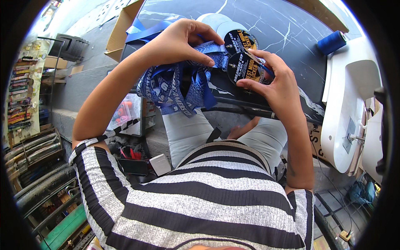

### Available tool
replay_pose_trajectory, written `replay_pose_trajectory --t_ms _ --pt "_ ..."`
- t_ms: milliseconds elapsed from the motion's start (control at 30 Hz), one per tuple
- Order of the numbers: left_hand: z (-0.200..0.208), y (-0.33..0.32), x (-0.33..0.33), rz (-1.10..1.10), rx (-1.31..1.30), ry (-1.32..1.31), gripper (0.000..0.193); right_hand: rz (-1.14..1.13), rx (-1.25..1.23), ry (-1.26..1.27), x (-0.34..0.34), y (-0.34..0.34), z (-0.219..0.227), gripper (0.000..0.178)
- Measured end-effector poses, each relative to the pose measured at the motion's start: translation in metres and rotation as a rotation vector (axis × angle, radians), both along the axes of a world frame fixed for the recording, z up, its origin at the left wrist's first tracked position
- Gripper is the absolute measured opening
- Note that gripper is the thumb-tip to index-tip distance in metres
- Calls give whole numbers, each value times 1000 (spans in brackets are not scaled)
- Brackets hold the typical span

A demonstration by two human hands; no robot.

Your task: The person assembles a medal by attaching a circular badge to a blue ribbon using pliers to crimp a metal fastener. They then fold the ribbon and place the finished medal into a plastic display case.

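Note:
My left hand (183, 43) is at the far side of the table, thumb and fingers apart around a blue patterned lanyard ribbon (216, 52). A loose bundle of printed blue ribbons (177, 89) hangs below it over the table's near edge. Two round black and gold medals (236, 68) overlap beside the ribbon ends. My right hand (277, 77) is closed around a slim blue-handled tool (266, 67), its kind partly hidden by the fingers. The right thumb rests at the lower medal's edge. Pale round discs (221, 24) lie beyond the medals.
The dark marbled table (287, 25) carries a white sewing machine (341, 112) at right, with a blue thread spool (332, 42) next to it. A cardboard box (123, 31) stands at the left edge. Below are a clear bin (125, 114) and a rack of supplies (25, 91).

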State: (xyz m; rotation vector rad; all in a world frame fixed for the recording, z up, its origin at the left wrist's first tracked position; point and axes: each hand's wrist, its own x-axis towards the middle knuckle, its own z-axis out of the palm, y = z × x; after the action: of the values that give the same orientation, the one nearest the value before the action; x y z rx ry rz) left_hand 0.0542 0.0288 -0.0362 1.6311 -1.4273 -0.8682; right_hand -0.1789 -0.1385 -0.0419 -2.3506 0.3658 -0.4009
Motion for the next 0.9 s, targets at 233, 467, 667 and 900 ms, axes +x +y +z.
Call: replay_pose_trajectory --t_ms 233,467,667,900 --pt "8 11 -4 98 33 63 52 119 497 -195 -10 -11 -5 46" --pt "17 14 -14 191 118 183 49 150 687 -143 -40 -32 13 34" --pt "28 8 -23 227 128 213 51 46 629 -146 -39 -32 2 36" --pt "83 9 6 239 12 191 39 36 542 -138 -40 -37 -7 36"
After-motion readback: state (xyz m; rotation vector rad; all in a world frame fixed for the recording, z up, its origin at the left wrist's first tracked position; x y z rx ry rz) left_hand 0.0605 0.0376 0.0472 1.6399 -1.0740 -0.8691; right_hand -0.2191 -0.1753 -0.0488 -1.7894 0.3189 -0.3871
